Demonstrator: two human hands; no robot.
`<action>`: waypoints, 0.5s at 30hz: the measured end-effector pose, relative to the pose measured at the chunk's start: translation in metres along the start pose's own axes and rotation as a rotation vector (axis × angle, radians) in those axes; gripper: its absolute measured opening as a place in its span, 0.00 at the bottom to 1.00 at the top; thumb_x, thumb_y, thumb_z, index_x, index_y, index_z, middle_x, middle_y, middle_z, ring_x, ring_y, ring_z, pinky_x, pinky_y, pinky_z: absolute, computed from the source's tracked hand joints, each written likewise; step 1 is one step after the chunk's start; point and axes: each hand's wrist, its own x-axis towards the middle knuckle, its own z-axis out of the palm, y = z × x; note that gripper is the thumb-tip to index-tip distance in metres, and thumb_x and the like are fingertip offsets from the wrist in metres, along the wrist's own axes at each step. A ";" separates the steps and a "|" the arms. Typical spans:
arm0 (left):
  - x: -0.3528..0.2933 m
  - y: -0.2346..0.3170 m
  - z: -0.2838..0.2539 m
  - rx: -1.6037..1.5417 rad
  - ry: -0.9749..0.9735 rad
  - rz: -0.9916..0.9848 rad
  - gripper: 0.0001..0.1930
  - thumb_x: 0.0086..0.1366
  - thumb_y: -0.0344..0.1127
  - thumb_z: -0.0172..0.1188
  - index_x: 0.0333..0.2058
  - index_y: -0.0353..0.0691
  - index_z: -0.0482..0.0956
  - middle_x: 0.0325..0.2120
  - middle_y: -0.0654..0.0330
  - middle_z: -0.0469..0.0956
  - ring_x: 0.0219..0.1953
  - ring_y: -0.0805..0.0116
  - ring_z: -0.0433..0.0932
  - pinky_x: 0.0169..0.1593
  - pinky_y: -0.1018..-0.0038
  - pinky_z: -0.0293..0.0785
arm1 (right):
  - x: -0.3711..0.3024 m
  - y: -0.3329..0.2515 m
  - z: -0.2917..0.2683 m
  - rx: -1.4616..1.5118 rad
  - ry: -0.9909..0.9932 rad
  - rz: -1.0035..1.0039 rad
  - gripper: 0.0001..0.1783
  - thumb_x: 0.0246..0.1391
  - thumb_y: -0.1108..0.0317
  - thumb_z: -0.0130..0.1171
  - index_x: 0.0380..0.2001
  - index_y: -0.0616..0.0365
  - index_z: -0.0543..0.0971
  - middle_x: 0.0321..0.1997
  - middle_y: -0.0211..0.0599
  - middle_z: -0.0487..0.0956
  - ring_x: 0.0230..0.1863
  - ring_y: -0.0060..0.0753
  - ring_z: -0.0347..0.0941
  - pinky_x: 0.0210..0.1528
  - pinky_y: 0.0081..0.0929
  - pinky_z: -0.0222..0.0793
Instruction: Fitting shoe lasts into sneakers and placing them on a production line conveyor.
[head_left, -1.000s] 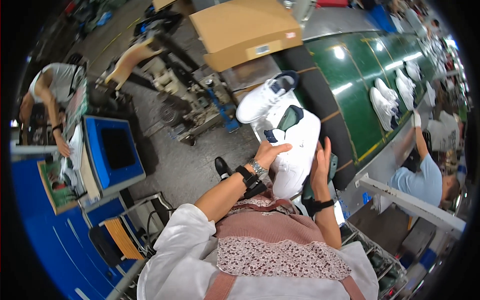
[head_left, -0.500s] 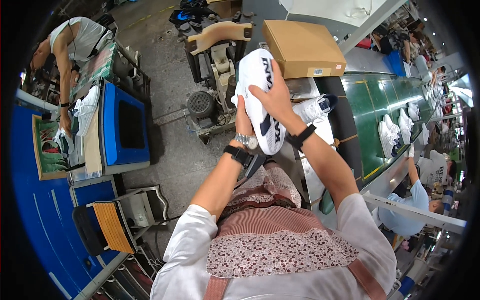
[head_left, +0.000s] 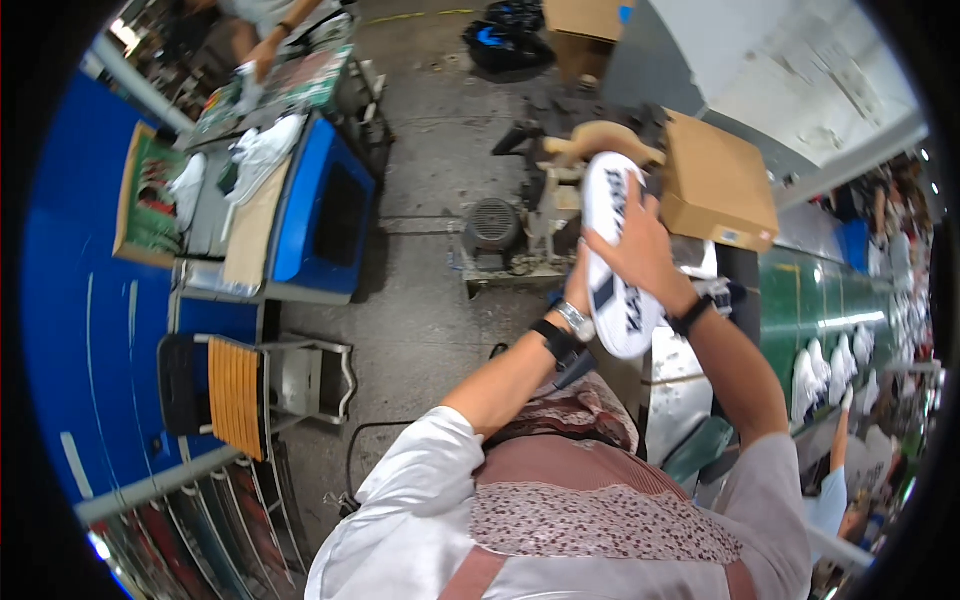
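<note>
A white shoe is held up in front of me, its white sole with dark lettering and a dark patch turned toward me. My left hand is closed on its left side, the fingers mostly hidden behind the shoe. Across the sole lies my right hand, gripping the right edge with thumb and fingers. Just beyond the shoe stands a machine with a curved tan pad. A brown cardboard box sits to the right of my right hand.
At the left are a blue machine and white shoes, with a co-worker's hand behind them. A folding chair stands nearby. A motor is on the machine base. White shoes line a green conveyor at the right.
The view has swung, so the surroundings sit farther right. The shoe stays in both hands, its sole turned more squarely toward me. The co-worker's hand has left the tray at the left.
</note>
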 end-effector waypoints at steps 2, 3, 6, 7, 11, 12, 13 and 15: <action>-0.019 -0.012 -0.002 -0.016 -0.041 -0.021 0.35 0.77 0.63 0.39 0.66 0.38 0.65 0.57 0.52 0.78 0.54 0.57 0.81 0.55 0.60 0.82 | -0.022 0.006 0.003 0.059 0.088 -0.101 0.63 0.46 0.47 0.72 0.75 0.64 0.48 0.52 0.64 0.70 0.43 0.66 0.78 0.45 0.49 0.77; -0.024 -0.015 -0.003 -0.042 -0.138 -0.073 0.38 0.76 0.66 0.37 0.68 0.38 0.62 0.60 0.53 0.76 0.57 0.58 0.80 0.57 0.61 0.81 | -0.023 0.009 0.000 0.076 0.135 -0.123 0.63 0.46 0.51 0.73 0.75 0.63 0.48 0.51 0.62 0.70 0.41 0.66 0.78 0.43 0.49 0.77; -0.037 -0.014 -0.039 0.085 -0.120 -0.304 0.48 0.71 0.75 0.34 0.71 0.37 0.57 0.67 0.54 0.69 0.65 0.57 0.74 0.63 0.57 0.75 | -0.025 0.007 0.001 0.079 0.121 -0.105 0.62 0.46 0.53 0.73 0.75 0.64 0.48 0.53 0.65 0.69 0.43 0.66 0.77 0.44 0.49 0.76; -0.032 -0.012 -0.044 0.024 -0.142 -0.335 0.49 0.70 0.76 0.35 0.71 0.36 0.58 0.68 0.53 0.68 0.65 0.57 0.74 0.62 0.56 0.75 | -0.023 0.010 0.005 0.076 0.153 -0.142 0.62 0.46 0.54 0.73 0.75 0.64 0.48 0.54 0.65 0.69 0.44 0.66 0.77 0.44 0.49 0.76; -0.014 0.004 0.005 -0.084 -0.198 -0.106 0.45 0.69 0.75 0.42 0.68 0.41 0.66 0.60 0.53 0.75 0.59 0.57 0.77 0.61 0.61 0.75 | -0.032 -0.001 0.005 0.145 0.160 -0.124 0.61 0.47 0.59 0.72 0.76 0.63 0.47 0.56 0.63 0.70 0.49 0.65 0.75 0.49 0.47 0.74; 0.015 -0.006 -0.013 -0.192 -0.369 0.031 0.40 0.72 0.71 0.44 0.67 0.44 0.68 0.57 0.55 0.77 0.56 0.59 0.78 0.59 0.63 0.76 | -0.033 -0.004 0.007 0.158 0.175 -0.159 0.61 0.47 0.60 0.72 0.76 0.64 0.46 0.57 0.63 0.69 0.51 0.65 0.74 0.51 0.47 0.74; 0.017 -0.009 -0.005 -0.196 -0.382 0.028 0.40 0.72 0.71 0.44 0.67 0.44 0.68 0.57 0.55 0.77 0.56 0.59 0.78 0.59 0.63 0.76 | -0.034 0.003 0.007 0.146 0.182 -0.161 0.61 0.47 0.60 0.72 0.76 0.64 0.46 0.57 0.63 0.69 0.51 0.65 0.74 0.51 0.47 0.74; 0.003 -0.006 0.009 -0.083 -0.194 0.036 0.42 0.71 0.72 0.44 0.69 0.43 0.65 0.58 0.54 0.76 0.58 0.59 0.77 0.62 0.62 0.73 | -0.035 0.006 0.010 0.092 0.254 -0.179 0.62 0.46 0.59 0.73 0.75 0.67 0.46 0.59 0.67 0.66 0.50 0.67 0.74 0.48 0.48 0.76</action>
